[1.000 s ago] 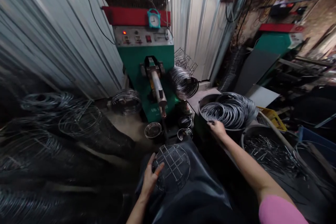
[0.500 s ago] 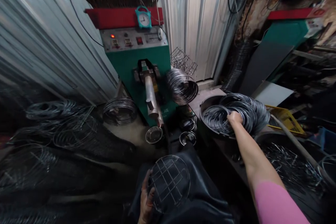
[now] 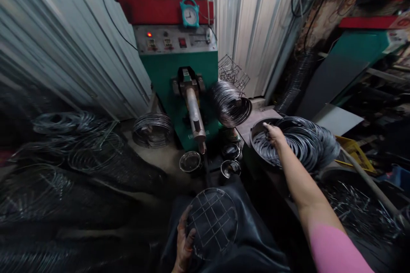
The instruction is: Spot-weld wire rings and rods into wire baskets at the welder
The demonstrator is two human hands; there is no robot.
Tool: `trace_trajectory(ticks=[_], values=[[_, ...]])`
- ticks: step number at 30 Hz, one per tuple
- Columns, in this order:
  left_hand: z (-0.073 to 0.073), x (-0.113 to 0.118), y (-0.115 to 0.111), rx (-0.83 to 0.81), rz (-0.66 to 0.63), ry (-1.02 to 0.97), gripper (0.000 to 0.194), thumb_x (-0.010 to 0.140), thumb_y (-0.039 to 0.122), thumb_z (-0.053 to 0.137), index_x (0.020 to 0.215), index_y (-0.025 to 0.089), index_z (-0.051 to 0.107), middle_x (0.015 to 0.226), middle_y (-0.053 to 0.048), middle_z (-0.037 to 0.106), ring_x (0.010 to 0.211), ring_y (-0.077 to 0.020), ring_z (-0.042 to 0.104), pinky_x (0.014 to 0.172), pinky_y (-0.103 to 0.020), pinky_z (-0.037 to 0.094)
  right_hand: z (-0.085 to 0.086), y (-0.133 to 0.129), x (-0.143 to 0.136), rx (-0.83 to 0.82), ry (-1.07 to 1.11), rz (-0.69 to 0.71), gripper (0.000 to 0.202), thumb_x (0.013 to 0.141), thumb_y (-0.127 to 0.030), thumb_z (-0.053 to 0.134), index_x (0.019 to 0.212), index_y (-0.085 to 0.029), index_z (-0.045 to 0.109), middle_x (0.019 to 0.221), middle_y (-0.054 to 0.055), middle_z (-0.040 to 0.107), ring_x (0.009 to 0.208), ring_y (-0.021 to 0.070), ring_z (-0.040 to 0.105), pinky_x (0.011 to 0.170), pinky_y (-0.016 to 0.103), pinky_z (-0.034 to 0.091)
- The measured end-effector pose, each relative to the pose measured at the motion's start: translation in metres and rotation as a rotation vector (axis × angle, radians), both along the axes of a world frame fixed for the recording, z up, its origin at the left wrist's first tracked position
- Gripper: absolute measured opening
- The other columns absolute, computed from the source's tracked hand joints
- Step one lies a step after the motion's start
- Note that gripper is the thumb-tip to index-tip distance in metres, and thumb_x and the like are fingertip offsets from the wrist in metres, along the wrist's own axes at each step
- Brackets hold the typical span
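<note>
A round wire grid (image 3: 213,217), crossed bars inside a wire hoop, rests over the dark apron (image 3: 253,226) on my lap. My left hand (image 3: 185,239) grips its left edge, thumb on the near side. On the right, my right hand (image 3: 273,133) reaches over a round tub (image 3: 256,130) filled with wire rings (image 3: 299,138). Its fingers point left, partly stretched out, above the rings at the tub's left side; no ring is plainly in them. Ahead stands a green machine (image 3: 150,72) with a metal arm (image 3: 194,111) jutting toward me.
Coils of wire rings hang left (image 3: 153,130) and right (image 3: 232,104) of the machine. Small metal bowls (image 3: 190,161) sit below its arm. Dark heaps with wire hoops (image 3: 96,151) lie at left. Wire scraps (image 3: 355,209) and a yellow crate (image 3: 355,153) are at right.
My right hand has moved left across the tub, off the pile of rings, and its fingers have loosened. My left hand still holds the wire grid. The view has shifted slightly.
</note>
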State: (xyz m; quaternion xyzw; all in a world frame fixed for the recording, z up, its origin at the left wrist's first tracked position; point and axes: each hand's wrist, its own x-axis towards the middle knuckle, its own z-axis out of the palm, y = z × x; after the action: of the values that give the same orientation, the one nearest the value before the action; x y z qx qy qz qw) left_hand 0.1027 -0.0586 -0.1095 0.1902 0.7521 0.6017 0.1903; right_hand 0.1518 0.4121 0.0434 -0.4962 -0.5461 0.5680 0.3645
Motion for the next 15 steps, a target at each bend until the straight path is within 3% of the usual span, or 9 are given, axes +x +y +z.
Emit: trace_trajectory(ticks=[4, 7, 15], values=[[-0.008, 0.001, 0.000, 0.042, 0.070, 0.053, 0.071, 0.072, 0.070, 0.038, 0.129, 0.028, 0.044, 0.136, -0.006, 0.043, 0.128, -0.0310, 0.036, 0.107, -0.038, 0.029, -0.014, -0.019, -0.065, -0.052, 0.037, 0.019, 0.030, 0.069, -0.030, 0.069, 0.062, -0.018, 0.043, 0.042, -0.007, 0.040, 0.030, 0.0041, 0.029, 0.028, 0.017, 0.022], [-0.014, -0.003, -0.002, 0.031, 0.086, 0.079, 0.074, 0.069, 0.074, 0.037, 0.127, 0.029, 0.047, 0.132, -0.006, 0.047, 0.127, -0.0326, 0.037, 0.106, -0.040, 0.030, -0.020, -0.021, -0.093, -0.061, 0.062, -0.015, 0.032, 0.068, -0.030, 0.068, 0.062, -0.020, 0.038, 0.041, -0.010, 0.037, 0.030, 0.0034, 0.025, 0.028, 0.017, 0.020], [-0.012, -0.007, -0.001, 0.018, 0.079, 0.075, 0.070, 0.068, 0.072, 0.041, 0.127, 0.035, 0.047, 0.132, -0.003, 0.048, 0.125, -0.0329, 0.038, 0.106, -0.041, 0.029, -0.031, -0.022, -0.099, 0.037, 0.073, -0.055, 0.028, 0.064, -0.031, 0.067, 0.060, -0.019, 0.042, 0.039, -0.012, 0.029, 0.033, 0.0041, 0.023, 0.029, 0.018, 0.019]])
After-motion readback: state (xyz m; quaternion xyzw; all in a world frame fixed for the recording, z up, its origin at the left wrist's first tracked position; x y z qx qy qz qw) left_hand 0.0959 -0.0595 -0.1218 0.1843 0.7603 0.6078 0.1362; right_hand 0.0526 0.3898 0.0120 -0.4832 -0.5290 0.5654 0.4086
